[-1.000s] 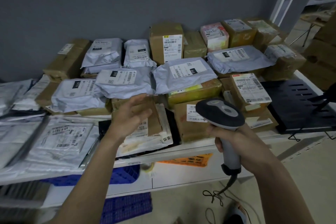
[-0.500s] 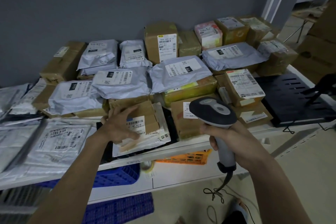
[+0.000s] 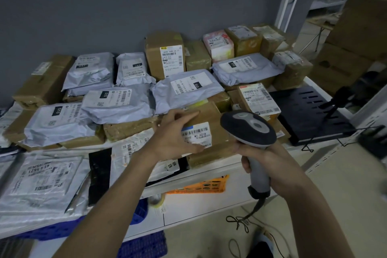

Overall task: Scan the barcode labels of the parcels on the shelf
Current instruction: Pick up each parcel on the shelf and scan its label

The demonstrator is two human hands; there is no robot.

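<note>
Brown box [image 3: 209, 132] tilted up at the shelf's [image 3: 211, 170] near edge, white barcode label [image 3: 196, 135] facing near; grey bags and taped boxes piled behind; scanner [image 3: 249, 130] upright just right of it.

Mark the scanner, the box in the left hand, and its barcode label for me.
scanner [image 3: 248, 126], head view, on its dark head.
brown box [image 3: 211, 112], head view, on its top face.
barcode label [image 3: 198, 134], head view, on the white sticker's middle.

Brown cardboard box [image 3: 206, 118] (tape-glossy), white paper label [image 3: 198, 134]; crinkled grey plastic mailers [image 3: 117, 104]; matt plastic scanner [image 3: 248, 130].
</note>
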